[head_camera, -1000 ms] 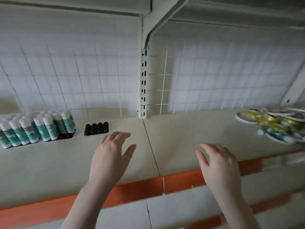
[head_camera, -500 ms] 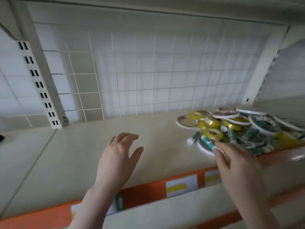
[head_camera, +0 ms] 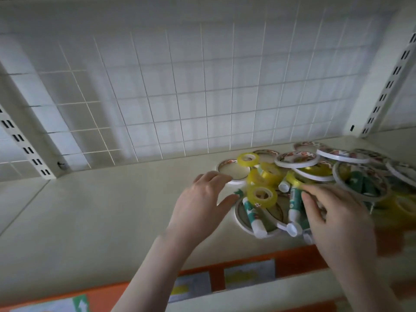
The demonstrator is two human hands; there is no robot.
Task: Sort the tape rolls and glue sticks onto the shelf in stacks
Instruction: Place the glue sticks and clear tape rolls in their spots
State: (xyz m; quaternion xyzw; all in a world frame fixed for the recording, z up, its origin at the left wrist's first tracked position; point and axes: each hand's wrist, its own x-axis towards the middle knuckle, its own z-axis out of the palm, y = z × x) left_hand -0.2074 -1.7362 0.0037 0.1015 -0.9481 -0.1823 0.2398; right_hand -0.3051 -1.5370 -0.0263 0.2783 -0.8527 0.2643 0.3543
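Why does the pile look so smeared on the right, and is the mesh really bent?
Head view: motion blur smears the right hand and the yellow tape rolls at the frame's right edge; the glue stick by the left hand stays sharper. Wide-angle distortion bows the wire grid. Lighting is dim and soft, without glare.
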